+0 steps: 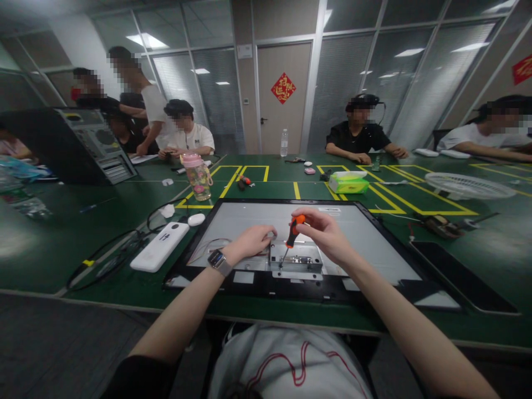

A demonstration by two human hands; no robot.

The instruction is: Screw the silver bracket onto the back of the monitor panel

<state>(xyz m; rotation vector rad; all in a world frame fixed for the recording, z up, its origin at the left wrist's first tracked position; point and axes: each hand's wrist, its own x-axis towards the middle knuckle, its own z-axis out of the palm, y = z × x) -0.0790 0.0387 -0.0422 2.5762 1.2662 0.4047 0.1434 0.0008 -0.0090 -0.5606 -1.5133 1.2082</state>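
A large flat panel [357, 238] with a black frame and grey-white back lies on the table before me. On its near middle part sits a silver metal bracket [294, 259] with a small hinge-like mechanism. My right hand [326, 233] pinches an orange-and-black screwdriver [296, 228] by its handle. The screwdriver leans slightly, its shaft pointing down at the bracket's left front, where the tip meets a small screw or hole. My left hand [251, 242] has its fingers bent at the bracket's upper left corner; fine finger contact is partly hidden. Thin wires [208, 248] run beside my left hand.
Left of the panel are a white power bank [160, 246], black cables [112, 257] and a pink-lidded cup [195, 177]. A black slab [461, 274] and a small motor [440, 224] lie right. Beyond are a tissue pack [348, 182], a fan grille [469, 185] and several people.
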